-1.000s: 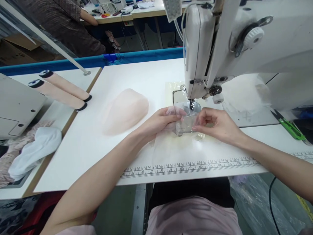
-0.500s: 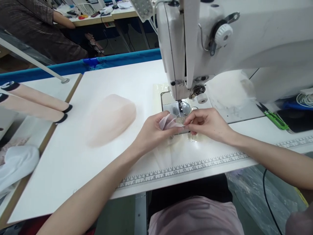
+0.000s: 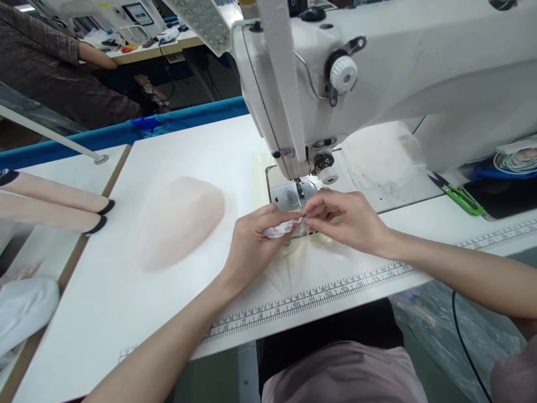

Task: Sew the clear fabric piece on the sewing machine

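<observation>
A thin, sheer white fabric (image 3: pixel 280 229) is bunched between my two hands just in front of the sewing machine (image 3: pixel 289 101). My left hand (image 3: pixel 255 238) is closed on its gathered part, thumb and forefinger reaching toward the right. With fingertips pinched together, my right hand (image 3: pixel 346 221) grips the fabric's edge close to the left fingertips. Behind them are the needle and presser foot (image 3: pixel 299 189), above the metal needle plate (image 3: pixel 283 196). Part of the fabric appears to hang down toward the table edge; its outline is hard to make out.
A sheer pale pink piece (image 3: pixel 184 224) lies on the white table to the left, and pale fabric (image 3: pixel 384 154) under the machine arm. Green thread snips (image 3: pixel 461 198) rest at the right near a dark object. A printed ruler (image 3: pixel 310 299) runs along the front edge. Another person (image 3: pixel 54 67) is across.
The view has shifted a little. My hands remain together, and the fabric between them is now flatter and more tucked into my left hand, with my fingertips closer together.
</observation>
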Motion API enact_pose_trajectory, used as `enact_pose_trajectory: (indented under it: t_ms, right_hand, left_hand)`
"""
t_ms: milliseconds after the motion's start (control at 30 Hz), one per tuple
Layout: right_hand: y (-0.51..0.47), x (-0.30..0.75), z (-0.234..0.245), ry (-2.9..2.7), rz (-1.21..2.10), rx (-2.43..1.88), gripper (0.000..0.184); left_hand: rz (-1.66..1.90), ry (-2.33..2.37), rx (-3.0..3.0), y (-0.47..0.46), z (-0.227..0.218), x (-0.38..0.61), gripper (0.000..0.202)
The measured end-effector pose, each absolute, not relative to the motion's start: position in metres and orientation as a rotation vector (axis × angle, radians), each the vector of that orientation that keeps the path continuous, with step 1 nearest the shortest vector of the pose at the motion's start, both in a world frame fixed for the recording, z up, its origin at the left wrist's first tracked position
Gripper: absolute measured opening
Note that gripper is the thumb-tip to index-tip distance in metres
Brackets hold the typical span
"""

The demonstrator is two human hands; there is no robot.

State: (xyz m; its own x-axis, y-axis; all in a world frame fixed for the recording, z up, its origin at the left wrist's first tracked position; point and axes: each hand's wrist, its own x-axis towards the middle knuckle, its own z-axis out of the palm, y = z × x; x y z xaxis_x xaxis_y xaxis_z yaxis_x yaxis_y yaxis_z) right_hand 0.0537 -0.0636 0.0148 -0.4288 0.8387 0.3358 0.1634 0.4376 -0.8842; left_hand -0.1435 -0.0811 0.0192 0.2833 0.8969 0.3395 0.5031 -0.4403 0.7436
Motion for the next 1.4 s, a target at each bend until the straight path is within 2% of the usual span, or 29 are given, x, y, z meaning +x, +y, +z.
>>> enact_pose_trajectory:
  t_ms: [767, 1033, 1133, 1300, 1400]
  right_hand:
    - [-0.064, 0.054, 0.01, -1.96, 0.891, -0.78, 0.007]
    - [-0.064, 0.055, 0.011, -2.023, 0.83, -0.722, 0.013]
    - [-0.063, 0.056, 0.006, -2.063, 0.675, -0.656, 0.013]
    - [-0.06, 0.065, 0.0, -2.248, 0.083, -0.51, 0.016]
    - [-0.06, 0.071, 0.009, -2.357, -0.272, -0.266, 0.02]
  left_hand:
    - [1.018, 1.3, 2.087, -0.082, 0.019, -0.143, 0.01]
    - [1.111, 1.336, 2.308, -0.086, 0.021, -0.144, 0.01]
    - [1.107, 1.31, 2.457, -0.089, 0.02, -0.145, 0.004]
    - [1.106, 1.203, 2.549, -0.093, 0.018, -0.145, 0.026]
    - [1.158, 1.105, 2.563, -0.096, 0.017, -0.143, 0.027]
